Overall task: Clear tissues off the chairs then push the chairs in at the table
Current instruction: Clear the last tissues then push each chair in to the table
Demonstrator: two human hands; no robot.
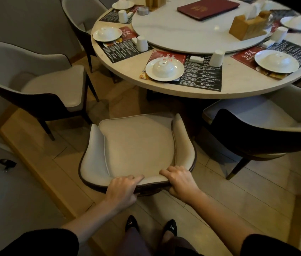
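Observation:
A beige upholstered chair [136,143] with a dark outer shell stands right in front of me, facing the round table [238,84], with a gap of floor between them. My left hand [123,189] grips the top of its backrest at the left, fingers curled over the rim. My right hand [178,180] grips the same rim a little to the right. The seat cushion is bare; no tissue shows on it.
A second chair [40,85] stands at the left, turned away from the table; a third [256,130] sits at the right, partly under the table. The table carries plates, cups, placemats, a lazy Susan [192,32] and a red menu. My feet [150,226] stand behind the chair.

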